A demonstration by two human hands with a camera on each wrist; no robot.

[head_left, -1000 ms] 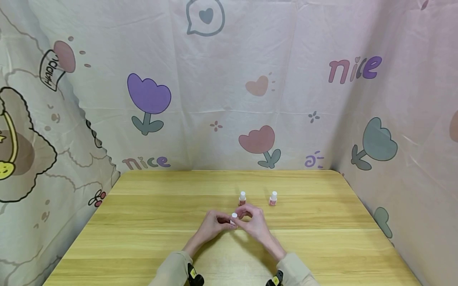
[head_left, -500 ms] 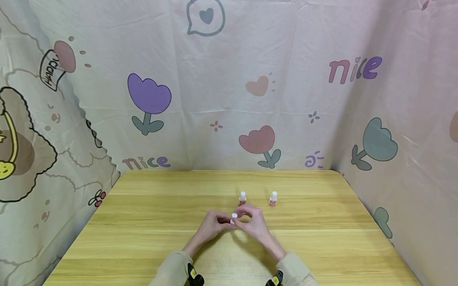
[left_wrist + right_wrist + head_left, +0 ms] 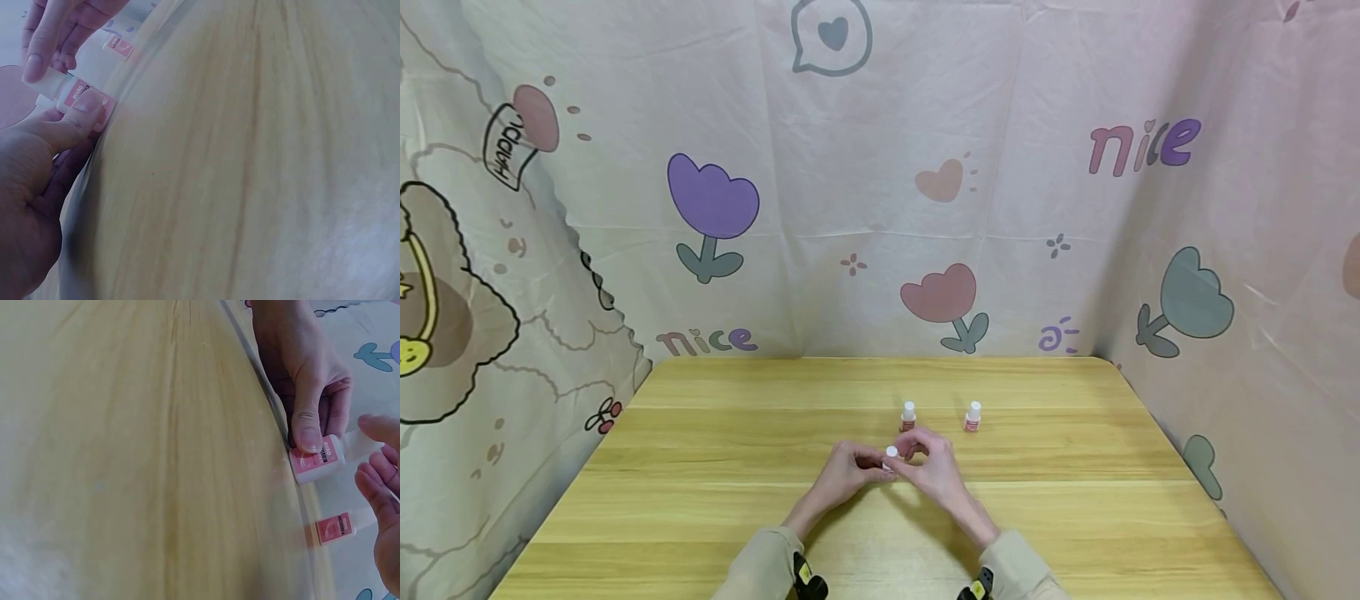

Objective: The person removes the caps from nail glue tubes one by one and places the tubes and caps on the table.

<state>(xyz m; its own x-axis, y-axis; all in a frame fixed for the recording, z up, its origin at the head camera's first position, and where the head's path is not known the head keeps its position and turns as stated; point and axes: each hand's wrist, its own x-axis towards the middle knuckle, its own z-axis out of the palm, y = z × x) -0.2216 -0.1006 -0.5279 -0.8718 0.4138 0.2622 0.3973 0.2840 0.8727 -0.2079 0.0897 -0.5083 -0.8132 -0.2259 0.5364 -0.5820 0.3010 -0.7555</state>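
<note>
A small white bottle (image 3: 325, 464) with a pink label stands between my two hands on the table. My left hand (image 3: 842, 473) holds its body, the thumb pressed over the label as the left wrist view shows. At the white cap (image 3: 891, 452) is my right hand (image 3: 934, 469), with the thumb against one side and the fingers curved around the other. The fingers of the right hand are spread a little apart in the right wrist view. Behind that hand, a second bottle of the same kind (image 3: 908, 412) is partly hidden.
Farther right on the wooden table (image 3: 737, 433) stands another capped bottle (image 3: 973, 416) with a pink label. A printed cloth (image 3: 850, 167) hangs behind the table's far edge and along both sides.
My right thumb and fingers have shifted slightly around the cap and back. The left hand stays on the bottle's body, and the other two bottles have not moved.
</note>
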